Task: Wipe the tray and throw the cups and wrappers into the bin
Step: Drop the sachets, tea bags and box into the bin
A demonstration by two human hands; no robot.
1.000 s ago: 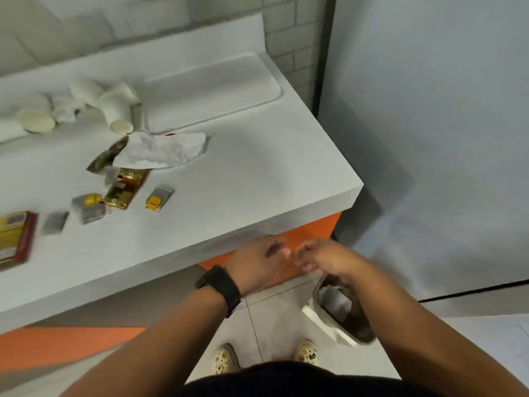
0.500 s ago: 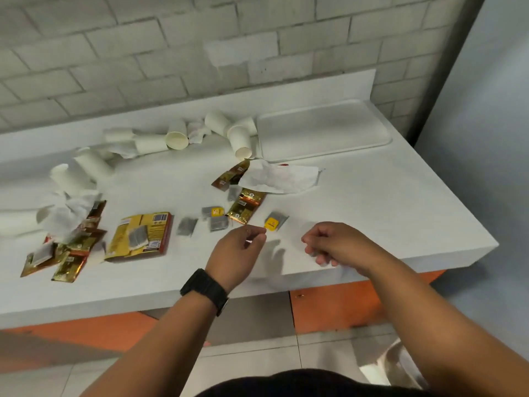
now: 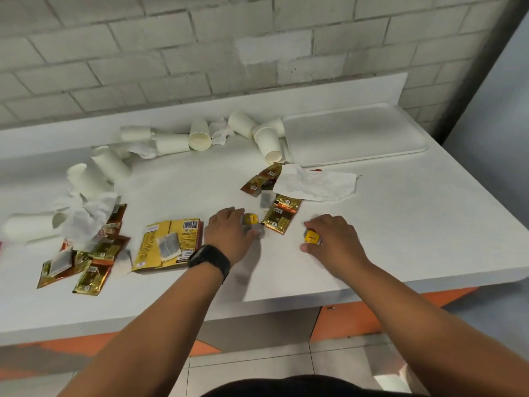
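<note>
A white tray [image 3: 355,136] lies at the back right of the white counter [image 3: 400,224]. Several white paper cups [image 3: 267,144] lie tipped along the back and left. Gold wrappers [image 3: 282,216] and a flattened yellow box [image 3: 169,242] are strewn across the middle, and more gold wrappers [image 3: 88,262] lie at the left. My left hand [image 3: 229,233] curls over small grey tea bags [image 3: 257,232] next to a yellow tag. My right hand [image 3: 335,242] pinches a yellow-tagged tea bag [image 3: 312,236] between thumb and fingers.
A crumpled white napkin [image 3: 315,181] lies in front of the tray, and more tissue [image 3: 86,216] sits among the cups at the left. A brick wall backs the counter. Orange cabinet fronts [image 3: 343,319] and floor tiles show below the front edge.
My view has swung up from the bin on the floor to the counter. Both hands have risen from over the bin and come down onto the small tea bags near the counter's middle.
</note>
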